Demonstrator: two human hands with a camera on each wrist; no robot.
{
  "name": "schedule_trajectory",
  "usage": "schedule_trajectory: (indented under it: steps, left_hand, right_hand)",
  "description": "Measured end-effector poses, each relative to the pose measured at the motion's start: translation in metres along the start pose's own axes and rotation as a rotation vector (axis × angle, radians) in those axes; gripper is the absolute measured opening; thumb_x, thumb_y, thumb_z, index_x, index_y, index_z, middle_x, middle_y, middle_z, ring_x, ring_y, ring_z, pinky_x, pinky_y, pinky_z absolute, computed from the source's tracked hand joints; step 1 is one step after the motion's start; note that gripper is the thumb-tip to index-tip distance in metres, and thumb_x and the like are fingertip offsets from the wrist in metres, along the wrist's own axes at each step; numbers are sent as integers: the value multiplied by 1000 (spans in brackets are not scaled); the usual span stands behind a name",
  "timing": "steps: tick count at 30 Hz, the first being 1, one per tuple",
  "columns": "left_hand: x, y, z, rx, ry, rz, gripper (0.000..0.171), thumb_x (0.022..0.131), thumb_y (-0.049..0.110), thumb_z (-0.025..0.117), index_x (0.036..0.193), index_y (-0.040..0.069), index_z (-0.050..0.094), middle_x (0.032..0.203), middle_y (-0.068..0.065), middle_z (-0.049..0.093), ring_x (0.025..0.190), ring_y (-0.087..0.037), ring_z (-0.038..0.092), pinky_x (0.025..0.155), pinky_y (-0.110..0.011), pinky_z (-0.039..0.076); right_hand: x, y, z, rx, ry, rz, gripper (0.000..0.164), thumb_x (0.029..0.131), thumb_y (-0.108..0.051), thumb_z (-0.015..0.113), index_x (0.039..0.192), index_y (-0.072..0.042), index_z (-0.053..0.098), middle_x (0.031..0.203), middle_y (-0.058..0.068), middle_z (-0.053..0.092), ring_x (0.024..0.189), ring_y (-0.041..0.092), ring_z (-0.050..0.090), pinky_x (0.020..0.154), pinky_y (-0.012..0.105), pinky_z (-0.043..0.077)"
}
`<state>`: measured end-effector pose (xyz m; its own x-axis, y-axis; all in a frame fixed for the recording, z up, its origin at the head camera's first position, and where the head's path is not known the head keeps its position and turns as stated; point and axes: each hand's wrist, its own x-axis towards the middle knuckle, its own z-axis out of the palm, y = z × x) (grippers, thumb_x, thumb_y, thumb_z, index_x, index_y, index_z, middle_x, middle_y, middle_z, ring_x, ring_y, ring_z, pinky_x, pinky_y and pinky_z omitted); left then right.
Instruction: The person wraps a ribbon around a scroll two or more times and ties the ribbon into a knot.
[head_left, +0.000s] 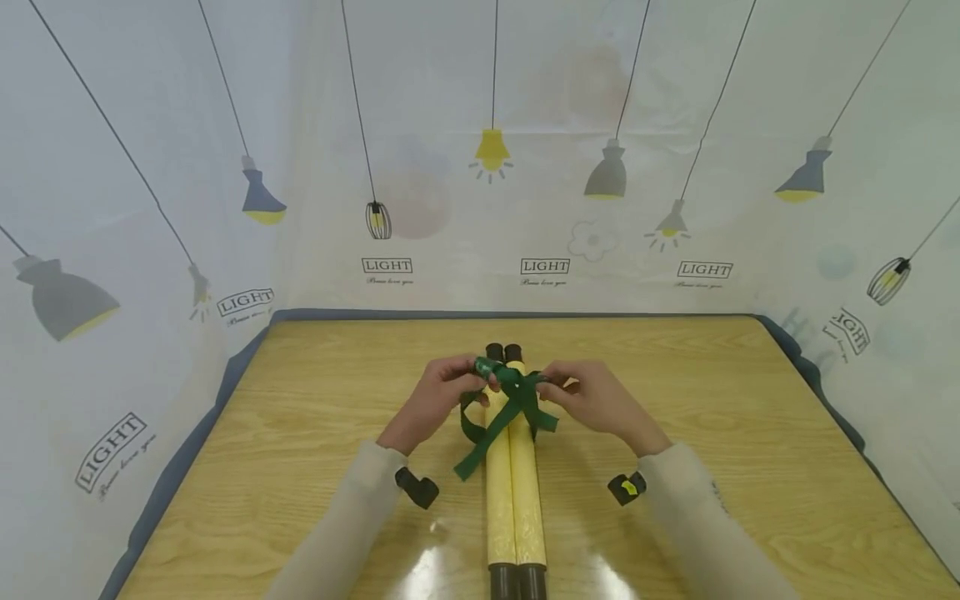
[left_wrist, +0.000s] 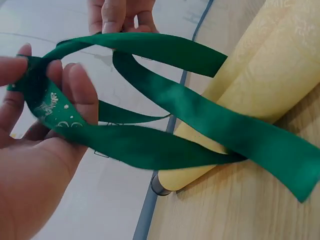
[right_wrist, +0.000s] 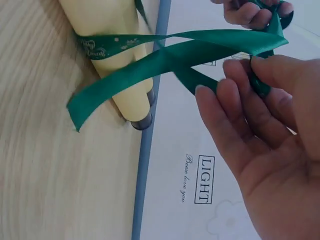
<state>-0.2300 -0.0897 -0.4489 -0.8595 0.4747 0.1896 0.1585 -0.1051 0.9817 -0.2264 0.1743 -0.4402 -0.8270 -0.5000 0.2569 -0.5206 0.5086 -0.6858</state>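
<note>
The left hand (head_left: 437,393) and right hand (head_left: 597,397) each pinch part of the printed green ribbon (left_wrist: 145,147) over the two yellow scrolls (head_left: 500,512), so it's probably best to pull both sides gently and evenly, keeping it flat without twists.

Got a wood-grain tabletop (head_left: 315,392), glossy near the front, edged in blue-grey trim (right_wrist: 145,150) at back and sides. Backed by a white printed sheet (head_left: 465,283): hanging lamps (head_left: 492,150) in grey, blue and yellow, boxed LIGHT labels (head_left: 545,267) over script (head_left: 543,282), a faint flower outline (head_left: 592,240).
</note>
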Motion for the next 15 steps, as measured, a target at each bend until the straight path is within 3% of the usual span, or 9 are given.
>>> schedule_trajectory:
  steps: [4, 7, 9, 12, 15]
  left_hand:
    - [-2, 4, -2, -9, -60, 21, 31, 100, 12, 55, 116, -13, 61, 120, -22, 62, 114, -27, 58, 96, -51, 46]
    - [-4, 6, -3, 5, -75, 29, 42, 101, 23, 56, 125, -11, 60, 132, -24, 58, 127, -25, 52, 104, -46, 40]
    - [-5, 5, -5, -8, -64, 38, 41, 102, 27, 55, 123, -8, 62, 131, -22, 59, 129, -25, 50, 106, -43, 39]
    - [-5, 4, -8, -121, -52, 67, 27, 104, 21, 53, 112, -1, 64, 124, -17, 65, 129, -29, 50, 107, -45, 38]
    - [-5, 3, -12, -316, -48, 93, 18, 105, 12, 48, 105, 2, 63, 117, -13, 67, 124, -33, 54, 106, -53, 36]
  right_hand:
    - [0, 4, -4, -117, 129, -72, 10, 92, -24, 71, 91, -14, 72, 96, -2, 65, 87, 14, 60, 71, 34, 54]
    - [0, 11, -8, -158, 224, -115, 12, 88, -26, 75, 84, -15, 70, 108, 1, 64, 98, 19, 56, 78, 41, 51]
    - [-1, 14, -11, -142, 267, -135, 17, 87, -25, 76, 77, -16, 66, 113, 1, 66, 105, 21, 54, 84, 44, 47]
    - [-3, 17, -17, -42, 286, -133, 25, 88, -24, 75, 70, -19, 59, 111, -2, 68, 108, 20, 55, 86, 44, 44]
    - [-6, 17, -24, 80, 264, -77, 29, 90, -26, 73, 68, -19, 57, 87, -3, 67, 81, 14, 54, 72, 37, 43]
